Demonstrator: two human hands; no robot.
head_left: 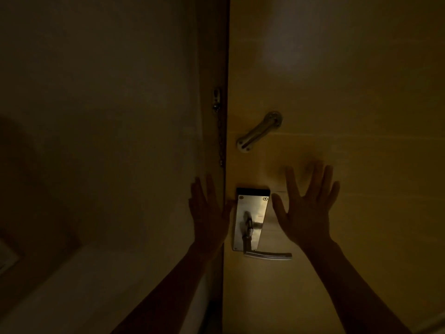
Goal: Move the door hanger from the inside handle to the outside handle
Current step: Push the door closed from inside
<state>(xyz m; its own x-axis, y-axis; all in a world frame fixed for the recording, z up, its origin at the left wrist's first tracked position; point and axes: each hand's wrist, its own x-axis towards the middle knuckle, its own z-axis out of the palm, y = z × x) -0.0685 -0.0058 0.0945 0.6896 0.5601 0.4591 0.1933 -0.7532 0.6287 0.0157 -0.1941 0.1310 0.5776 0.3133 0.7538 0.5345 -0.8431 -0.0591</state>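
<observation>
A wooden door (349,92) stands shut in dim light. Its steel lock plate (255,208) carries a lever handle (267,255) that points right. No door hanger shows on the handle or anywhere in view. My left hand (208,213) is raised flat, fingers apart, in front of the door frame just left of the plate. My right hand (307,208) is raised with fingers spread, just right of the plate and above the lever. Neither hand holds anything.
A metal chain-guard slide (258,131) is screwed to the door above the lock plate. The security chain (219,131) hangs from the frame along the door's left edge. A dark wall (108,116) fills the left side.
</observation>
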